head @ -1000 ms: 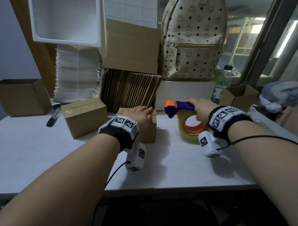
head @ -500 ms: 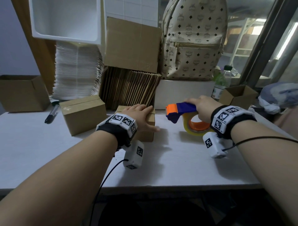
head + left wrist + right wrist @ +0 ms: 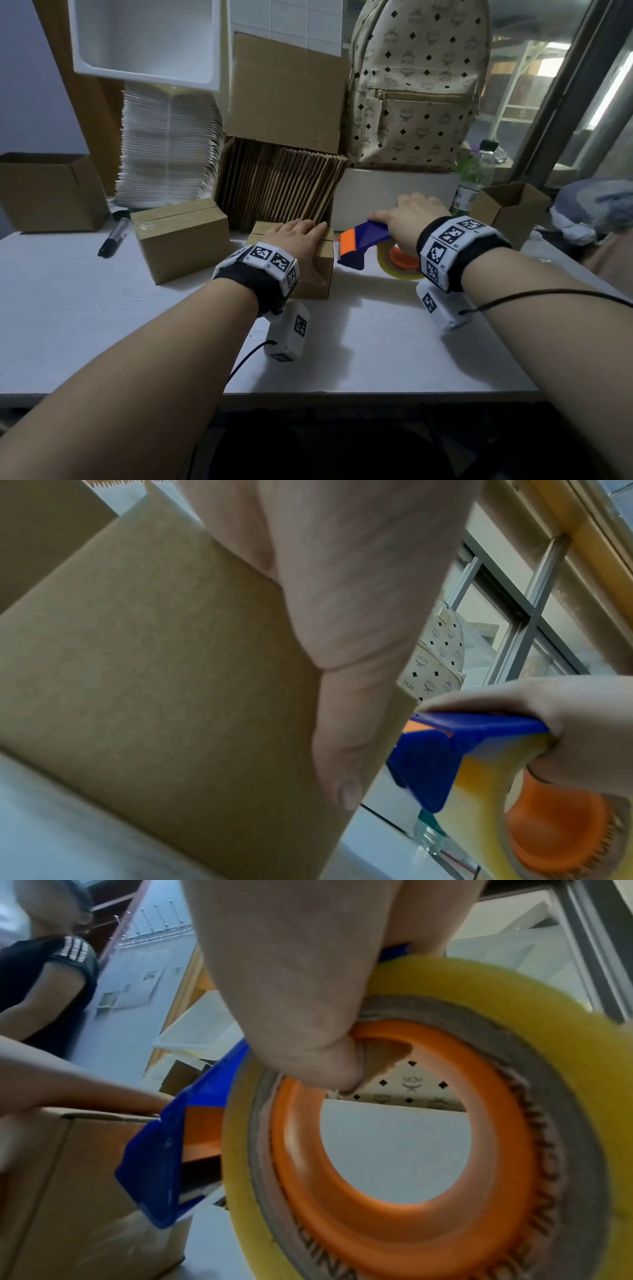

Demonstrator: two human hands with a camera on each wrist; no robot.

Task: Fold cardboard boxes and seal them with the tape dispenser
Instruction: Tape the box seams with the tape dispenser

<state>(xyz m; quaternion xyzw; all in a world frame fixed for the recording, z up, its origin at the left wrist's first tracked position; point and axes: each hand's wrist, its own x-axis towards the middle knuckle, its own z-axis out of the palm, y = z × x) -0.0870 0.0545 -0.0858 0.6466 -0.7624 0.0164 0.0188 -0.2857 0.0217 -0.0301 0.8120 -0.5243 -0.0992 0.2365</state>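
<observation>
Small cardboard box (image 3: 322, 270): closed, standing on the white worktop (image 3: 102, 325) near its middle. Left hand (image 3: 301, 246): laid flat over the box top, fingers (image 3: 310, 228) straight and together, thumb (image 3: 346, 750) running down the near side face. Tape dispenser (image 3: 363, 245): blue body with orange front piece, carrying a yellowish tape roll (image 3: 479, 988) on an orange hub (image 3: 428, 1191); held just beside the box's right edge, front end level with the top edge; contact cannot be told. Right hand (image 3: 414, 219): wrapped over the dispenser from above, fingers curled on the blue body, thumb hooked into the hub. Second closed box (image 3: 181, 246): left of the first, apart from it. Black marker (image 3: 114, 236): lying farther left. Flattened cardboard stack (image 3: 281, 185): upright behind the boxes. Patterned backpack (image 3: 414, 85): back right.
</observation>
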